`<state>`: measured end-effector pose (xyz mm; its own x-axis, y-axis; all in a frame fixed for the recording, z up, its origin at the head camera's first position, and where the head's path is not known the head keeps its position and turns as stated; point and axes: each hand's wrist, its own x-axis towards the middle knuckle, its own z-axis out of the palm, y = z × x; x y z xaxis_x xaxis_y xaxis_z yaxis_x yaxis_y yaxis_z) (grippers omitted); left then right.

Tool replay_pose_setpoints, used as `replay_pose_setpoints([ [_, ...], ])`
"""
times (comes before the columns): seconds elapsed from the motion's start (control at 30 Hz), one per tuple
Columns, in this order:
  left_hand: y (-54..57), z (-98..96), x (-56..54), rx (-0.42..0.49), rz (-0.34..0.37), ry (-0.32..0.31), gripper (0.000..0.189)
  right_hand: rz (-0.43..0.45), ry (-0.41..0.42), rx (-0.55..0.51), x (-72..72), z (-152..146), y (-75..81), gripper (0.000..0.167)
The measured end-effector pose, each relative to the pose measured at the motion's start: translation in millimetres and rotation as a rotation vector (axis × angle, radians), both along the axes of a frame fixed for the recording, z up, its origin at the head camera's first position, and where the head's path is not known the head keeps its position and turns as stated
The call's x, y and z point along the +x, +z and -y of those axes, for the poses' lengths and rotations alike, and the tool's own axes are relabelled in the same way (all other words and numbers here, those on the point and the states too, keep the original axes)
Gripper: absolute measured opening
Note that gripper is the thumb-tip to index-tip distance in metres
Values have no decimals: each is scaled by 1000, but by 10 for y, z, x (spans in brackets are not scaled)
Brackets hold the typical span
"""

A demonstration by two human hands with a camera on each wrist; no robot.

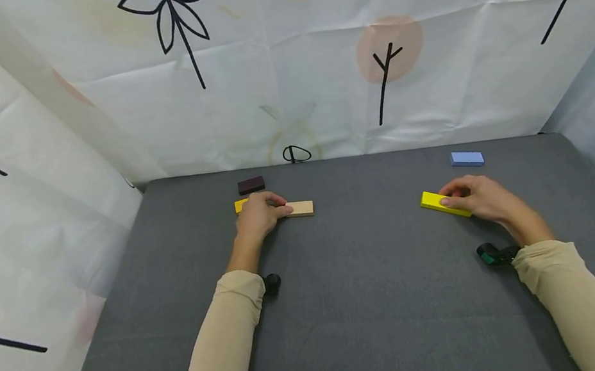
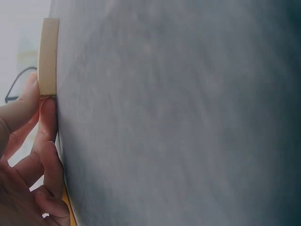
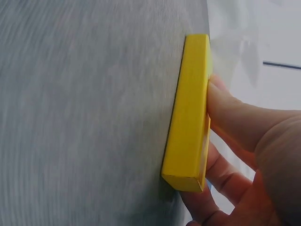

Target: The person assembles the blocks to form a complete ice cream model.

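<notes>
In the head view, my left hand (image 1: 260,217) is at the left end of a plain wooden block (image 1: 301,209), gripping it between thumb and fingers. The left wrist view shows the thumb beside the block's lower end and a finger (image 2: 48,120) against that end. A yellow block (image 1: 241,205), partly hidden, lies behind this hand. My right hand (image 1: 477,199) pinches another yellow block (image 1: 433,203), lying slantwise close over the table. In the right wrist view, the thumb (image 3: 240,115) presses along that block's (image 3: 188,108) side, with fingers curled behind it.
A dark brown block (image 1: 251,185) lies near the back edge, beyond the left hand. A blue block (image 1: 466,159) lies beyond the right hand. The grey table (image 1: 352,306) meets patterned white cloth (image 1: 290,102) at the back.
</notes>
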<state>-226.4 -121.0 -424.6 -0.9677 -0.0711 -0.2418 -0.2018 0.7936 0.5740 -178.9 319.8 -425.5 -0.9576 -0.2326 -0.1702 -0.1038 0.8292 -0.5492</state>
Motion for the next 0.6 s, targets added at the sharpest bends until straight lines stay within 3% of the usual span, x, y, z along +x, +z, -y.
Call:
replay_pose_setpoints([
  [0.27,-26,-150,-20,-15,-5,-5,28,30,30,13,-21,203,37,42],
  [0.6,-14,-340,-89,-45,14,-7,28,87,-4,-4,-19,419,44,46],
])
